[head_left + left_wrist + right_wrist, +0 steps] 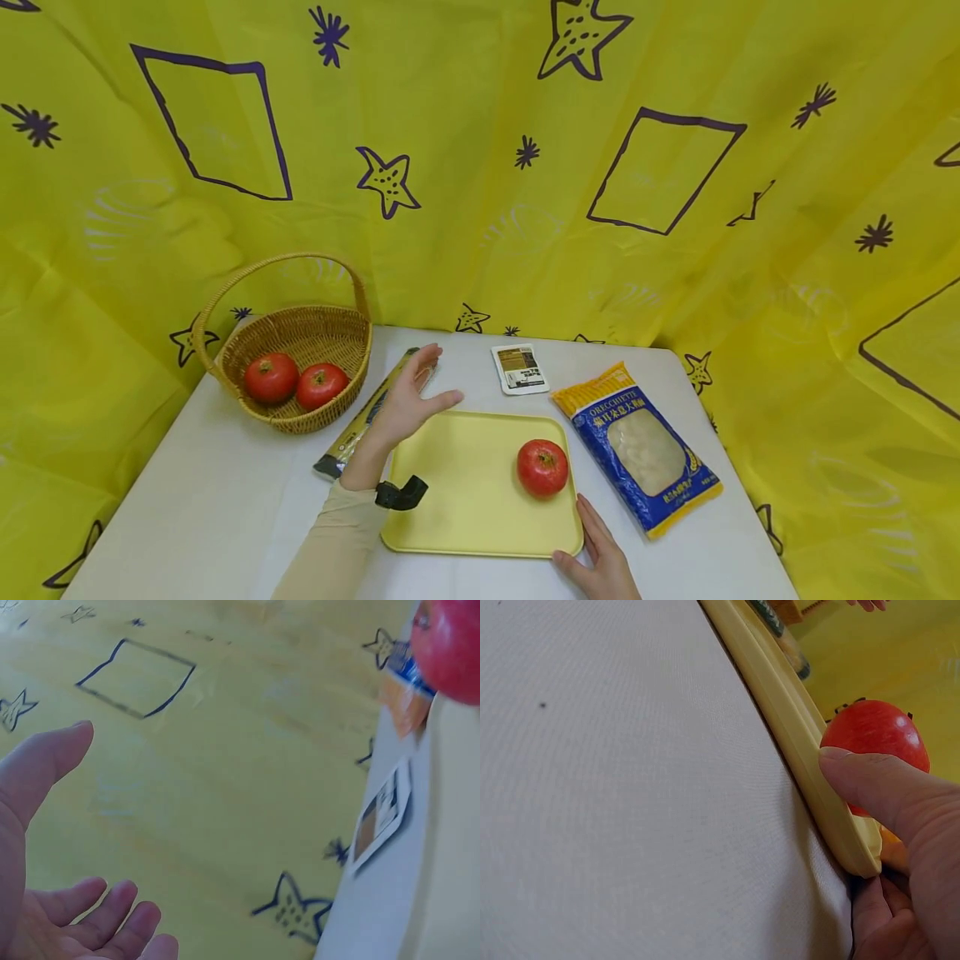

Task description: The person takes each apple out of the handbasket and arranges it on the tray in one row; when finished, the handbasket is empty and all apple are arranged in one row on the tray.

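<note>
Your right hand point(600, 557) grips the near right corner of the yellow tray point(457, 500): in the right wrist view the thumb point(870, 780) presses on top of the rim while the other fingers curl beneath the corner. On the tray, just beyond that thumb, one red fruit point(542, 467) rests toward the tray's right side, upright with its stem end up.

Your left hand point(408, 400) holds nothing. It hovers above the far left corner of the tray with fingers spread and relaxed, palm turned toward the right; the left wrist view confirms the bare, open palm. A black camera mount point(401, 493) sits on that wrist.

Under and behind your left hand a long narrow packet point(360, 423) lies on the white table point(210, 500), running from the tray's left edge toward the wicker basket point(296, 367). The basket stands at the far left and contains two red fruits point(296, 381), touching each other. Past the tray lies a small flat sachet point(519, 368). A blue and orange pasta bag point(637, 446) lies just beside the tray's right edge.
</note>
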The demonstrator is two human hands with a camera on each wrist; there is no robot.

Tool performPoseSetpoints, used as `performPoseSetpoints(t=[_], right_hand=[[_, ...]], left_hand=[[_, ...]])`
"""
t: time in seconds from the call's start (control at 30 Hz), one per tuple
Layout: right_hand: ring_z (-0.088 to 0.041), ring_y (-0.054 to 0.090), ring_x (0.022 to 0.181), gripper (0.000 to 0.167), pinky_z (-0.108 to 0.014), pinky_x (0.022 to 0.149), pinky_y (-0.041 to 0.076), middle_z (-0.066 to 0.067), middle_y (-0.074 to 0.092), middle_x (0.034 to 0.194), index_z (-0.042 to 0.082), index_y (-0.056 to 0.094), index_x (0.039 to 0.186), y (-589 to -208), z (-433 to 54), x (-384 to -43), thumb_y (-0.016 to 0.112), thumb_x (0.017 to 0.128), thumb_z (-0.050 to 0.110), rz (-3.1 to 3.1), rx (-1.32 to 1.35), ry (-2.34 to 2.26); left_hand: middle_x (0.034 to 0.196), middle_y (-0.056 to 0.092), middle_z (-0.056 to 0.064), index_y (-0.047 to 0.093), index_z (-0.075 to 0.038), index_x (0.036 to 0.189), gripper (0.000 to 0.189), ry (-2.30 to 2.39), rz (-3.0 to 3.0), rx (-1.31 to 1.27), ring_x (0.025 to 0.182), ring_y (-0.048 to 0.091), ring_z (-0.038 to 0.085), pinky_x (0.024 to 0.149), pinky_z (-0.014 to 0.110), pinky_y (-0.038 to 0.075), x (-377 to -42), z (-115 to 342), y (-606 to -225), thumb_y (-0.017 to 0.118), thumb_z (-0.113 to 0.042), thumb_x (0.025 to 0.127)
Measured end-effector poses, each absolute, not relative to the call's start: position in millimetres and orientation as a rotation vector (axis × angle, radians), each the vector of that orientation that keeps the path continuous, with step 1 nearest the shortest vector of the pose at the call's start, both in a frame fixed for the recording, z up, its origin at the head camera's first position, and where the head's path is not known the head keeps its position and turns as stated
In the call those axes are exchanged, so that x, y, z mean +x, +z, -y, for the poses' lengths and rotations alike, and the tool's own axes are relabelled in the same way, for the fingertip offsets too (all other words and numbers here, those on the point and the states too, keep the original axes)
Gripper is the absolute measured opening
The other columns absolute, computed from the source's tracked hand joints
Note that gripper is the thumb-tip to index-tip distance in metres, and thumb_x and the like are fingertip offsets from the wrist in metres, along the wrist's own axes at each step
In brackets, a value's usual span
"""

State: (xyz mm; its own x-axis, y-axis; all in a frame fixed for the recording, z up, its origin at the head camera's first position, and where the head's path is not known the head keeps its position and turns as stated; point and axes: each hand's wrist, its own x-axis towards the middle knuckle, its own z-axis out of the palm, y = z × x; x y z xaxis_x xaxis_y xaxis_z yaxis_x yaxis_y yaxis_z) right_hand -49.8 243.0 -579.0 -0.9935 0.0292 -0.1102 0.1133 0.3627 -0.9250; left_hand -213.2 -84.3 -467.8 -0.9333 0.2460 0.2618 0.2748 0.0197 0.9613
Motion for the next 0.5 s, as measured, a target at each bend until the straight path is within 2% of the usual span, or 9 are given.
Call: performPoseSetpoints(t=[0.07, 0.17, 0.27, 0.3, 0.37, 0.5], right_hand=[[-0.001, 0.026, 0.133, 0.091, -0.011, 0.098, 0.029, -0.023, 0.025, 0.155, -0.01, 0.032, 0.147, -578.6, -242.5, -48.9, 0.085, 0.076, 0.014, -2.533, 0.117, -1.738], [0.002, 0.025, 0.131, 0.091, -0.011, 0.098, 0.028, -0.022, 0.025, 0.155, -0.009, 0.032, 0.147, -577.1, -242.4, -48.4, 0.085, 0.076, 0.014, -2.529, 0.118, -1.741], [-0.007, 0.024, 0.135, 0.092, -0.011, 0.099, 0.027, -0.02, 0.025, 0.156, -0.008, 0.032, 0.148, -575.0, -242.8, -48.7, 0.085, 0.076, 0.016, -2.524, 0.138, -1.717], [-0.006, 0.024, 0.135, 0.092, -0.011, 0.099, 0.027, -0.02, 0.024, 0.156, -0.008, 0.032, 0.148, -574.7, -243.0, -48.8, 0.085, 0.076, 0.016, -2.524, 0.137, -1.716], [0.003, 0.025, 0.132, 0.092, -0.01, 0.099, 0.027, -0.021, 0.024, 0.156, -0.008, 0.031, 0.148, -574.3, -242.9, -48.7, 0.085, 0.076, 0.015, -2.523, 0.135, -1.722], [0.012, 0.026, 0.126, 0.091, -0.01, 0.098, 0.027, -0.023, 0.025, 0.155, -0.01, 0.032, 0.147, -574.1, -241.8, -48.3, 0.084, 0.077, 0.013, -2.528, 0.109, -1.749]], left_hand=[[0.151, 0.031, 0.016, 0.025, -0.001, 0.15, 0.084, -2.123, 2.207, -0.516, 0.14, 0.025, 0.031, 0.114, 0.045, 0.018, -215.3, 97.7, -463.2, 0.077, -0.012, 0.085], [0.151, 0.03, 0.017, 0.024, 0.001, 0.151, 0.083, -2.114, 2.175, -0.439, 0.14, 0.024, 0.031, 0.115, 0.043, 0.017, -218.8, 118.1, -457.7, 0.076, -0.009, 0.086], [0.152, 0.027, 0.02, 0.022, 0.004, 0.15, 0.082, -2.118, 2.163, -0.356, 0.142, 0.021, 0.032, 0.115, 0.042, 0.015, -215.0, 135.9, -441.4, 0.073, -0.005, 0.087], [0.151, 0.027, 0.022, 0.021, 0.006, 0.15, 0.081, -2.113, 2.153, -0.335, 0.142, 0.02, 0.033, 0.115, 0.042, 0.014, -215.2, 141.8, -438.1, 0.072, -0.003, 0.088], [0.151, 0.025, 0.024, 0.02, 0.008, 0.149, 0.08, -2.091, 2.147, -0.289, 0.142, 0.02, 0.035, 0.115, 0.043, 0.015, -216.7, 154.5, -435.1, 0.071, 0.0, 0.088], [0.151, 0.025, 0.025, 0.019, 0.007, 0.15, 0.081, -2.019, 2.14, -0.208, 0.142, 0.02, 0.034, 0.115, 0.044, 0.017, -225.9, 180.7, -445.0, 0.071, -0.001, 0.088]])
